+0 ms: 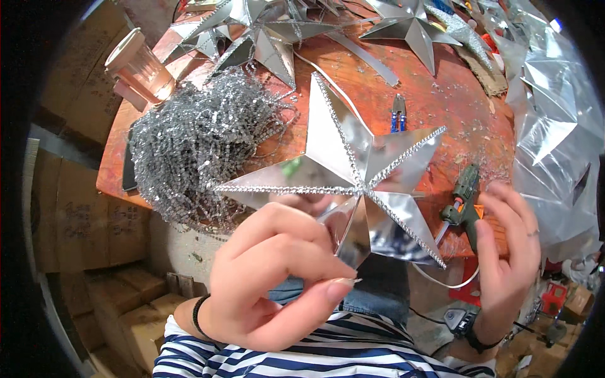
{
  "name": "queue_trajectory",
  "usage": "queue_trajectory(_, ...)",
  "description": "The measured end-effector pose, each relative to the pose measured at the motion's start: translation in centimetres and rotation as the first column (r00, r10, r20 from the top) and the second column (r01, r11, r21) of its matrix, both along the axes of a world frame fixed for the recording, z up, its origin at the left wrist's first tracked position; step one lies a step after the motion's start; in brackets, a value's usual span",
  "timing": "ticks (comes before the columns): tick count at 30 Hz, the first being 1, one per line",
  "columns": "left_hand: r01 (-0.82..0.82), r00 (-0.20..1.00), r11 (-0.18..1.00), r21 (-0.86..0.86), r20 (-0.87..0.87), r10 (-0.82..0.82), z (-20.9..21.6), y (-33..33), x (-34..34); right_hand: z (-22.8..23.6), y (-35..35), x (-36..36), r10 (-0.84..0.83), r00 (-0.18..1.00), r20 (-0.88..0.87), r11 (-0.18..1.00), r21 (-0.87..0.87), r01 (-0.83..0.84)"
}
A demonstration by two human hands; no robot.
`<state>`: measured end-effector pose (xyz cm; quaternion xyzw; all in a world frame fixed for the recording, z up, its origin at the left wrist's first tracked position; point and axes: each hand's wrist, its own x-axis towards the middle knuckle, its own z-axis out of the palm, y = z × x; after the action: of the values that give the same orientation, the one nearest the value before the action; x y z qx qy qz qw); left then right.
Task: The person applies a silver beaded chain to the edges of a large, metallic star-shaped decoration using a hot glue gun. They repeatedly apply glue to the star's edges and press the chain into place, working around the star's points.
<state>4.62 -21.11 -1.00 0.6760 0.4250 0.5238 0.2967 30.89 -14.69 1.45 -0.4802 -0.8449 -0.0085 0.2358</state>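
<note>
A shiny silver five-pointed star [343, 148] is tilted up over the near table edge. Silver beaded trim runs along four of its ridges; the ridge toward my left hand looks bare. My left hand [277, 277] is closed, thumb and forefinger pinched at the star's lower point, where the tip itself is mostly hidden. To the right, my right hand [510, 242] has its fingers apart and slightly blurred, with nothing in them. Beside it lies a dark green glue gun [467, 189] on the table, its handle close to the fingertips.
A heap of silver bead strands [195, 135] covers the table's left, below a lidded cup [140, 68]. Blue-handled pliers [398, 114] lie beyond the star. More silver stars [252, 38] crowd the far edge. Clear plastic wrapping [554, 132] hangs at right; cardboard boxes [88, 208] stand left.
</note>
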Motion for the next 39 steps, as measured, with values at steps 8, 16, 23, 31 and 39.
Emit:
queue_trajectory(8, 0.063, 0.989, 0.996, -0.059, 0.138, -0.054, 0.3, -1.1, 1.1, 1.2, -1.4, -5.6, 0.505, 0.742, -0.441, 0.83, 0.01, -0.558)
queue_trajectory(16, 0.083, 0.991, 0.992, -0.094, 0.113, -0.072, 0.4, -1.5, 1.2, 0.5, -1.6, -6.4, 0.469, 0.661, -0.586, 0.792, -0.053, -0.609)
queue_trajectory(23, -0.102, 0.995, 0.993, 0.061, 0.009, 0.102, -1.4, -0.5, 0.4, 2.0, 1.1, -6.2, 0.333, 0.807, -0.489, 0.854, -0.207, -0.477)
queue_trajectory(31, -0.199, 0.922, 0.909, 0.366, -0.244, 0.3, -3.7, -0.2, -0.7, 1.6, 4.7, -7.0, 0.411, 0.865, -0.289, 0.845, -0.235, -0.481)
queue_trajectory(39, -0.259, 0.843, 0.853, 0.454, -0.325, 0.429, -5.3, -0.3, -1.6, 0.7, 5.0, -8.3, 0.454, 0.861, -0.23, 0.821, -0.267, -0.505)
